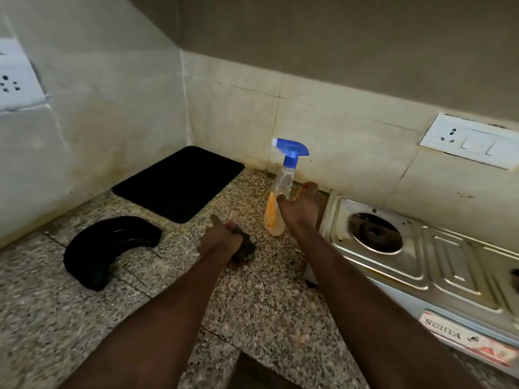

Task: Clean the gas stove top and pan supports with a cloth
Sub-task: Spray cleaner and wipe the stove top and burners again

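The steel gas stove [438, 265] stands at the right of the granite counter, its left burner hole [375, 233] bare with no pan support on it. My left hand [220, 242] grips a dark crumpled cloth [244, 252] down on the counter, left of the stove. My right hand [300, 209] is beside a spray bottle [280, 197] with a blue trigger head and orange liquid. Its fingers are stretched out and its thumb touches the bottle's side. The bottle stands upright between the cloth and the stove's back left corner.
A black rectangular mat [179, 181] lies in the back corner of the counter [280, 304]. A black curved object [106, 248] lies at the left. Tiled walls close the back and left, with a socket plate [471, 141] above the stove.
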